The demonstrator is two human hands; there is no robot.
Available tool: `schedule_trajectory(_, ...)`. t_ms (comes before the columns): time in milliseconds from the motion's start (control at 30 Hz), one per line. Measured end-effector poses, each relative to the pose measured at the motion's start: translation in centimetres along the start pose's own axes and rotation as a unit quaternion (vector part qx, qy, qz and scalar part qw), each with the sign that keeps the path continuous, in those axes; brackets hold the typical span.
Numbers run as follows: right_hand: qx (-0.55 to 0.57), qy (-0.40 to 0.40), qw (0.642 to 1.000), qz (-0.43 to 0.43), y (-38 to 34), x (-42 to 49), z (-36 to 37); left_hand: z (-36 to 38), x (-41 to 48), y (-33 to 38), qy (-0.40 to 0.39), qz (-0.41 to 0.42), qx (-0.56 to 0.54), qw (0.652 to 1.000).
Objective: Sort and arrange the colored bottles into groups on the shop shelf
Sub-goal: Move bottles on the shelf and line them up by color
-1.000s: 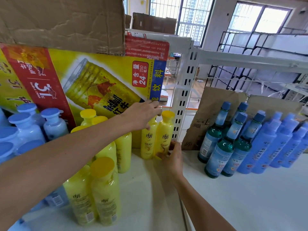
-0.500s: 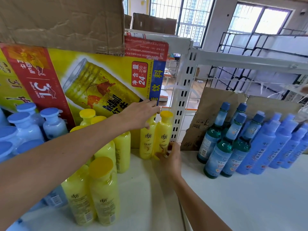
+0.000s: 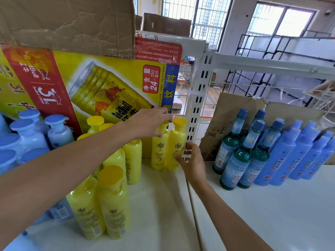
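Daylit barred windows behind black wire racks, pale walls

Arms reach forward: left hand pinches a yellow bottle by its top, right hand clasps the neighbouring bottle.

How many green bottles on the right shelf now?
4. Left bottle by the cardboard; front bottle and right bottle beside it; back bottle behind them, mostly hidden. More may be hidden.
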State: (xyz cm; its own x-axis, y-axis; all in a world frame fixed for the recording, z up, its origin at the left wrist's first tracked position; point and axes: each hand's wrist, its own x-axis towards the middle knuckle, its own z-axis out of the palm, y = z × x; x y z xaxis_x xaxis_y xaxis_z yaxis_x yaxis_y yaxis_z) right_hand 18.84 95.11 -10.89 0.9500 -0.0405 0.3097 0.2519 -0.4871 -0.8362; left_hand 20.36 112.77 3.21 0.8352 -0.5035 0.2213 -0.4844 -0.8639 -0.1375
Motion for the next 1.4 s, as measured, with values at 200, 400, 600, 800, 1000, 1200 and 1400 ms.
schedule_trajectory(200,-0.138,0.014,0.977,-0.164,-5.1,3.0,-3.8,0.1,0.0,0.0,0.007,-0.018,-0.021,1.000)
schedule_trajectory(400,-0.397,-0.099,0.886,-0.217,-8.3,5.1,-4.6,0.0,-0.2,0.1,0.010,-0.032,-0.049,0.998)
schedule_trajectory(600,-0.407,-0.113,0.879,-0.221,-9.3,6.2,-4.1,0.1,0.0,0.2,-0.003,-0.044,-0.059,0.997)
schedule_trajectory(800,-0.405,-0.127,0.882,-0.202,-10.1,7.0,-3.6,0.1,-0.1,0.2,-0.001,-0.041,-0.058,0.997)
schedule_trajectory(1000,-0.381,-0.127,0.896,-0.189,-10.2,7.2,-3.6,0.2,0.0,0.2,0.004,-0.042,-0.044,0.998)
schedule_trajectory(1200,-0.383,-0.116,0.895,-0.197,-10.0,7.0,-3.5,0.2,0.0,0.0,0.007,-0.040,-0.043,0.998)
schedule_trajectory(1400,-0.388,-0.111,0.894,-0.193,-9.9,6.9,-3.2,0.1,-0.2,0.0,0.015,-0.036,-0.062,0.997)
